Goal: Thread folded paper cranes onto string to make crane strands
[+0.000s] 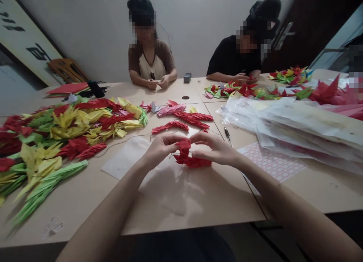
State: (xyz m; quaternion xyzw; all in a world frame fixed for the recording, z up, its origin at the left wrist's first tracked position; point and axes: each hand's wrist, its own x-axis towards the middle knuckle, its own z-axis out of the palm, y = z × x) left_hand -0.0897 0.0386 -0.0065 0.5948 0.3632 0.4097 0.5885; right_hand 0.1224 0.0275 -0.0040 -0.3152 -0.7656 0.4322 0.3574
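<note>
My left hand (161,148) and my right hand (215,148) meet above the table, with their fingertips on a strand of red folded-paper cranes (185,156). The strand hangs from between my fingers and its lower end rests on the beige tabletop (181,201). My fingers hide part of its top. A thin cord (124,143) runs left from near my left hand across a white paper sheet (124,156). Beyond my hands lie several loose red paper crane strands (170,126).
A large heap of red, yellow and green paper crane strands (62,137) covers the left side. Transparent plastic bags (295,126), a pen (228,136) and a pink label sheet (272,162) lie to the right. Two seated people (150,61) work across the table.
</note>
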